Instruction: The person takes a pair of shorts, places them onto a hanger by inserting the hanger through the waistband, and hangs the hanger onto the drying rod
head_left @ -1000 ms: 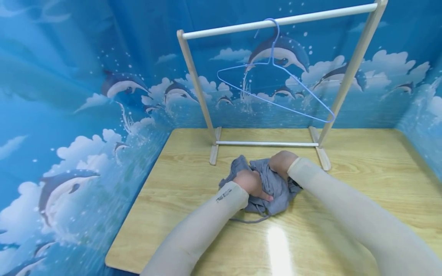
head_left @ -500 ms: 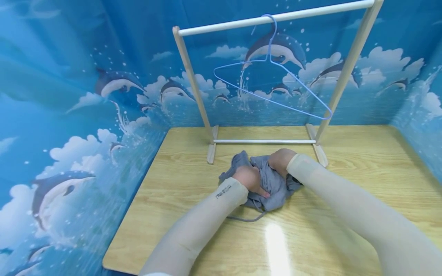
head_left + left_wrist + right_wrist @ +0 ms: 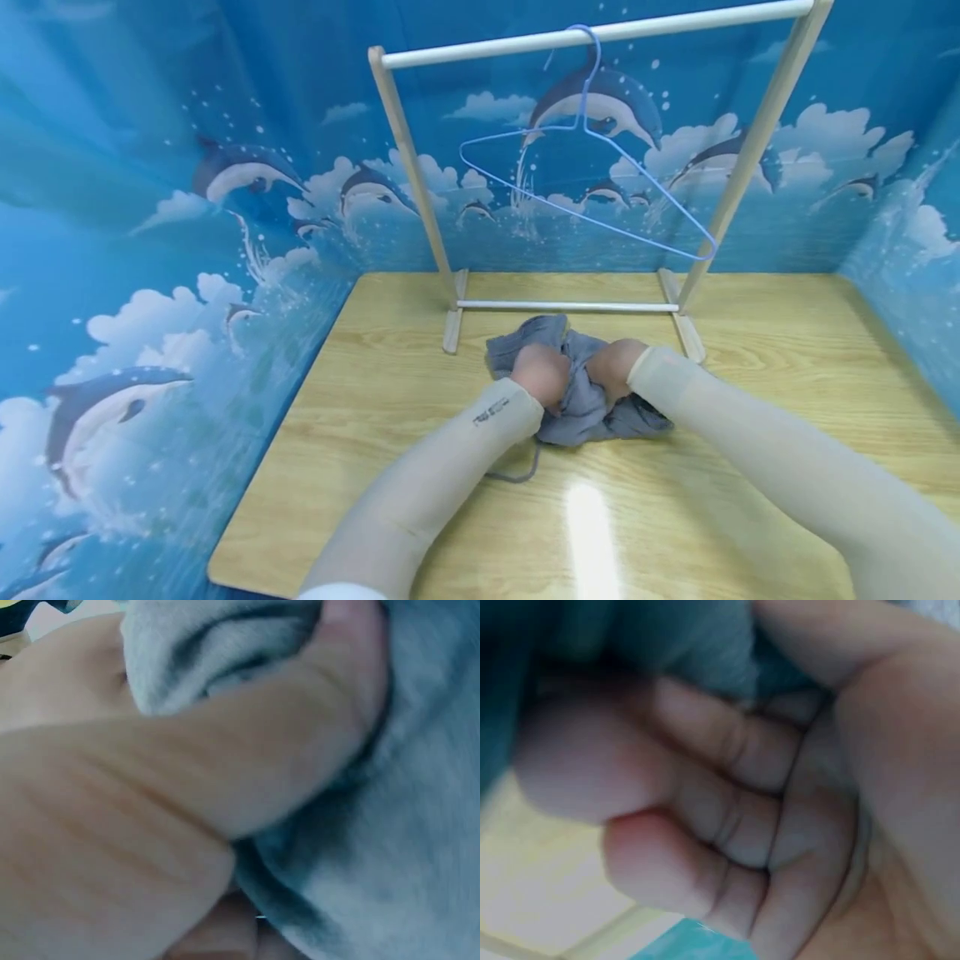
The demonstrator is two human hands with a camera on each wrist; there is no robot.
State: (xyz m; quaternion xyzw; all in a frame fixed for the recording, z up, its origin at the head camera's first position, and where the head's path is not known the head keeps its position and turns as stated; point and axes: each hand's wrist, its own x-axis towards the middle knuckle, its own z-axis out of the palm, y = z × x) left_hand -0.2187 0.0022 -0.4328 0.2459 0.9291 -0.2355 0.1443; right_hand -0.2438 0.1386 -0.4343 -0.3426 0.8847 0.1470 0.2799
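Left hand (image 3: 542, 375) grips the bunched grey cloth (image 3: 577, 421); right hand (image 3: 613, 367) looks to be pinching it too, kinda blurry. Cloth's on the table (image 3: 375, 400) near the rack (image 3: 566, 307), well in from the left edge (image 3: 292, 417).

A wood-grain table (image 3: 337, 450) is carrying a rumpled grey cloth (image 3: 585, 417) and a cord (image 3: 517, 481), while a rack (image 3: 567, 306) is standing behind them.

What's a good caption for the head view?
Left grip and right grip on grey cloth, before a rack with a blue hanger.
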